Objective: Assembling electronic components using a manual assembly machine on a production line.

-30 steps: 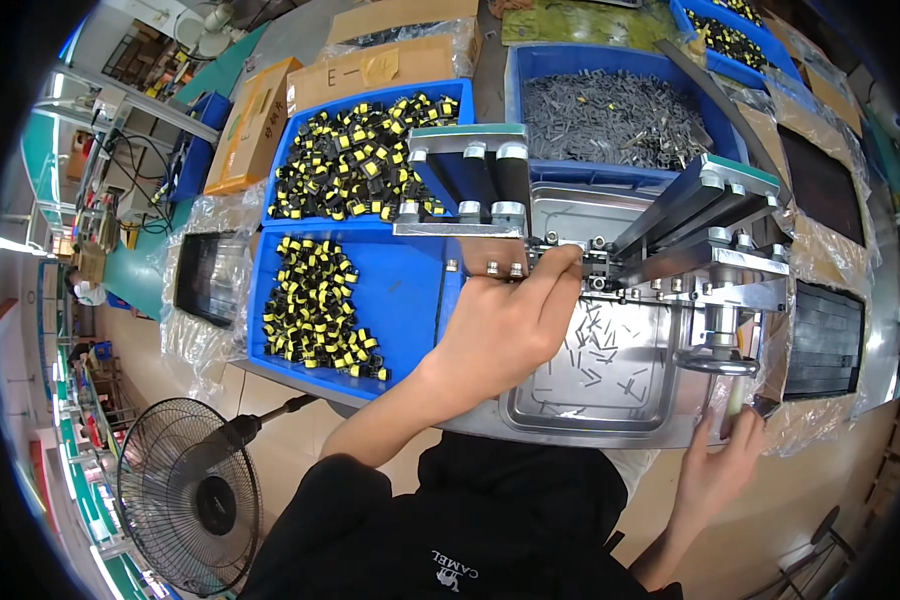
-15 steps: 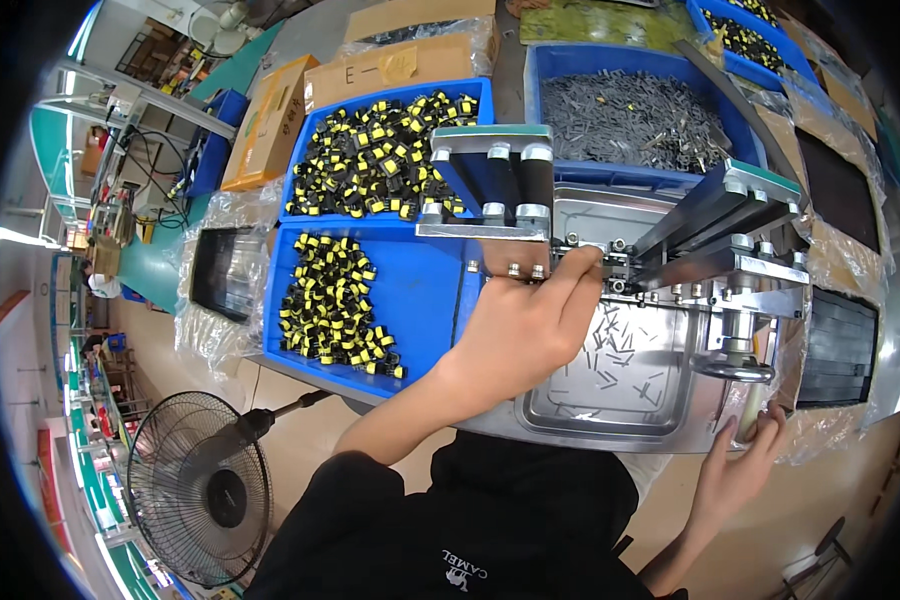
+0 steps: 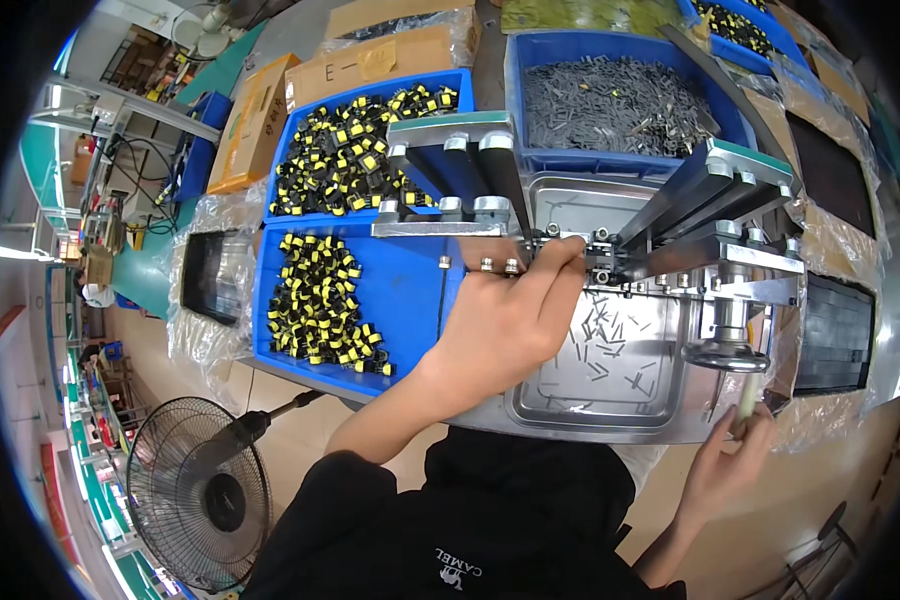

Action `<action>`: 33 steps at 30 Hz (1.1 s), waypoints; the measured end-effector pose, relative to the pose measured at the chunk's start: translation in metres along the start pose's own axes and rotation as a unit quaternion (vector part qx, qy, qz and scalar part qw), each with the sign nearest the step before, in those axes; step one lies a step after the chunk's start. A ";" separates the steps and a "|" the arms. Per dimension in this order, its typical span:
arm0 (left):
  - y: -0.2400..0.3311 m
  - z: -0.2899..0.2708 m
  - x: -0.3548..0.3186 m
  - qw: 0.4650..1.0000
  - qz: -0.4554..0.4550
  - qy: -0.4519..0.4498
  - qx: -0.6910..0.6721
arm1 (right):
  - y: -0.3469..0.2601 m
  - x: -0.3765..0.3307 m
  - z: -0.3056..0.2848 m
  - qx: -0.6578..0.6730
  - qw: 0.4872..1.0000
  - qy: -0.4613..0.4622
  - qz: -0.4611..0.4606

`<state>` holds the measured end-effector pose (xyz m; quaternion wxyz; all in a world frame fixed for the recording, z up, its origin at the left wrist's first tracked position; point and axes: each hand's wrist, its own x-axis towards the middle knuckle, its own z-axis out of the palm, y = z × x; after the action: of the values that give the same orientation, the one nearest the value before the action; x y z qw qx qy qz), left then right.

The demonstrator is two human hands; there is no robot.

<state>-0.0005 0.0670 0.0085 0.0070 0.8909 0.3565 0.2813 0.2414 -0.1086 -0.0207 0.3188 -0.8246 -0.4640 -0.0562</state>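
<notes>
My left hand (image 3: pixel 505 315) reaches forward with its fingers pressed together at the middle of a metal jig (image 3: pixel 670 240), where dark angled rails meet a row of bolts; whether it pinches a small part is hidden. My right hand (image 3: pixel 735 455) grips the pale handle (image 3: pixel 748 400) hanging under the jig's round crank at the lower right. A steel tray (image 3: pixel 610 400) below the jig holds several loose grey strips. Left of my left hand, a blue bin (image 3: pixel 420 300) carries rows of yellow-and-black parts (image 3: pixel 320 300).
Behind are a second blue bin of yellow-black parts (image 3: pixel 355 150) and a blue bin of grey metal pieces (image 3: pixel 610 100). Cardboard boxes (image 3: pixel 260 120) sit at the back left. Black trays in plastic (image 3: pixel 830 335) lie at the right. A floor fan (image 3: pixel 200 495) stands at the lower left.
My left hand stays at the jig's middle with its fingers shifting slightly. My right hand has risen from below the table edge and closed on the crank handle.
</notes>
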 end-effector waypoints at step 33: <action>0.001 0.000 0.002 1.000 0.000 0.006 -0.012 | 0.009 -0.011 0.009 0.089 0.981 -0.144 0.096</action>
<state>0.0011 0.0679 0.0096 0.0159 0.8891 0.3530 0.2909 0.2405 -0.1146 -0.0362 0.3246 -0.8332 -0.4268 0.1351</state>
